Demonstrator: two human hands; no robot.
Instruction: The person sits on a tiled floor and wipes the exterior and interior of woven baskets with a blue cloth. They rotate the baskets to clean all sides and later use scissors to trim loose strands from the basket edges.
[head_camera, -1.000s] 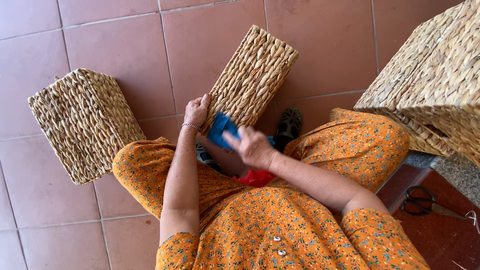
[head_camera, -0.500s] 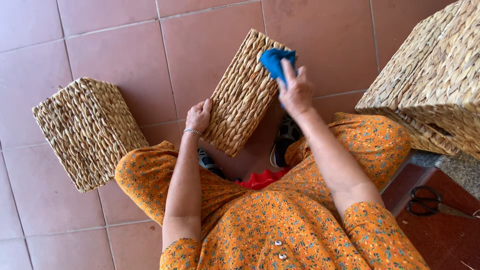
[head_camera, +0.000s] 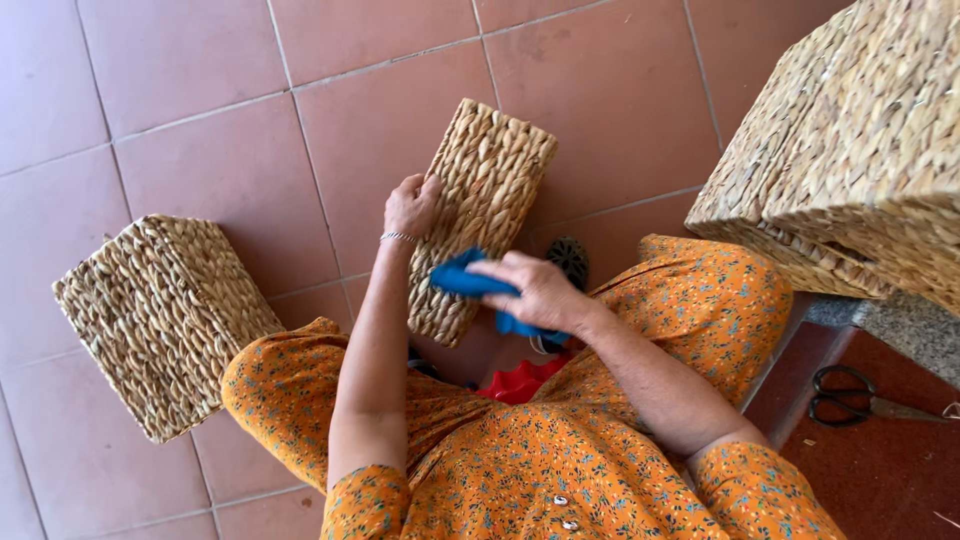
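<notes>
I see the woven basket (head_camera: 480, 215) propped on end between the knees, its long axis running from the lap up and away toward the red floor tiles (head_camera: 200, 80), leaning a little to the right at the top. My left hand (head_camera: 412, 205) sits on the basket's left edge about halfway up, fingers (head_camera: 430, 188) curled over the rim and closed on it, steadying the piece. My right hand (head_camera: 540, 292) lies lower and nearer the body, at the basket's near end, its fingers closed around a bunched blue cloth (head_camera: 470, 283) that is pressed against the lower part of the woven face. So the unwiped length of the basket lies up and away from the right hand, along that same long axis, and the right hand is the one placed to travel it while the left one holds. A second woven basket (head_camera: 160, 320) lies on the floor well apart to the left, beside the orange floral dress (head_camera: 520, 460). A larger woven basket (head_camera: 850, 150) stands on a raised ledge to the right, and black scissors (head_camera: 850, 395) lie below it on a dark red surface, far from both hands.
</notes>
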